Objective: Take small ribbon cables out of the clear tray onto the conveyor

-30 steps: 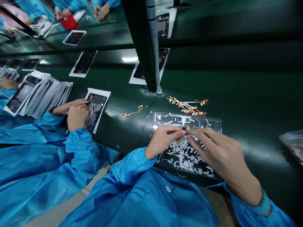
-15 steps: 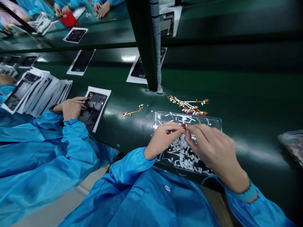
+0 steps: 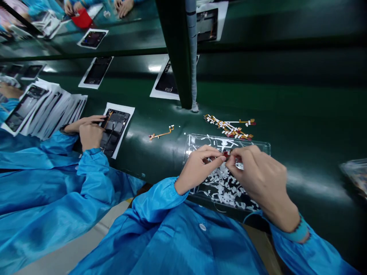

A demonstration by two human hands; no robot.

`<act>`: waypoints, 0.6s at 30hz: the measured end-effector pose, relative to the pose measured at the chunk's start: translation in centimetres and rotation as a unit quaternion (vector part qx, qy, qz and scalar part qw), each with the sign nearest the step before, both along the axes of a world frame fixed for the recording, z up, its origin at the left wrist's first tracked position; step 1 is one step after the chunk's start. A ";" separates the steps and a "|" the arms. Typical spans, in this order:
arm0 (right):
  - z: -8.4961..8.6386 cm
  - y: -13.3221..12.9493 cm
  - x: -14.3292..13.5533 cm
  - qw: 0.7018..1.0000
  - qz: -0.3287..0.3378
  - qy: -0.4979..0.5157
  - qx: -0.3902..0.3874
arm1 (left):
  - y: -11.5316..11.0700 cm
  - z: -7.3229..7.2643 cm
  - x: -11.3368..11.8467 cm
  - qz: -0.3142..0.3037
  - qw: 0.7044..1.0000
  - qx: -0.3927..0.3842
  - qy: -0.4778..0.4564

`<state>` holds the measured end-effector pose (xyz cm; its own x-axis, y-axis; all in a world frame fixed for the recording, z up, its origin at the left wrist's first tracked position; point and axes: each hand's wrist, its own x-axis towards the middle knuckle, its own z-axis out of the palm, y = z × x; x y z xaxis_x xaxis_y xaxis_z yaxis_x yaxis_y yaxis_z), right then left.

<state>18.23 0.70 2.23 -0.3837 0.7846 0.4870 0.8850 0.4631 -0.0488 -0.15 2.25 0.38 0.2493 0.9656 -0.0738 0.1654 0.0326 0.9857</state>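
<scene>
Above a clear plastic tray with many white scraps in it, my left hand pinches a small dark red piece, seemingly the end of a flex cable. My right hand is closed at the piece's right side, thumb and forefinger pressed together; the fingers hide most of what lies between them. Behind the tray lies a pile of orange flex cables with white strips. A single orange flex cable rests on the green surface to the left.
A co-worker's hands work at a dark device frame on the left, beside a stack of frames with white sheets. A dark post rises behind the cables. More frames lie farther back. A clear package sits far right.
My right fingertips have shifted slightly right, and more of the dark red piece shows between my hands. The co-worker's nearer hand has curled and moved a little on the device frame.
</scene>
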 end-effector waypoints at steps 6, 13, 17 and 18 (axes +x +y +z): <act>1.5 -0.5 2.9 0.995 0.030 0.029 -0.091 | 0.3 1.1 -1.1 0.001 0.990 0.105 0.099; 4.2 4.2 -0.8 0.925 0.222 0.147 -0.272 | 0.1 2.7 -3.4 -0.015 0.928 0.279 0.244; 4.9 9.3 -6.9 0.833 0.221 0.247 -0.443 | 0.7 1.4 -7.6 0.044 0.988 0.131 0.070; 4.5 10.3 -8.6 0.796 0.212 0.287 -0.488 | 0.7 0.7 -8.9 0.047 0.996 0.072 -0.010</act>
<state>9.63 11.02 6.70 -0.6488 0.7561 -0.0860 0.3617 0.2071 -0.9090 -9.01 2.98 1.10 0.1566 0.9850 0.0719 0.1490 -0.0955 0.9842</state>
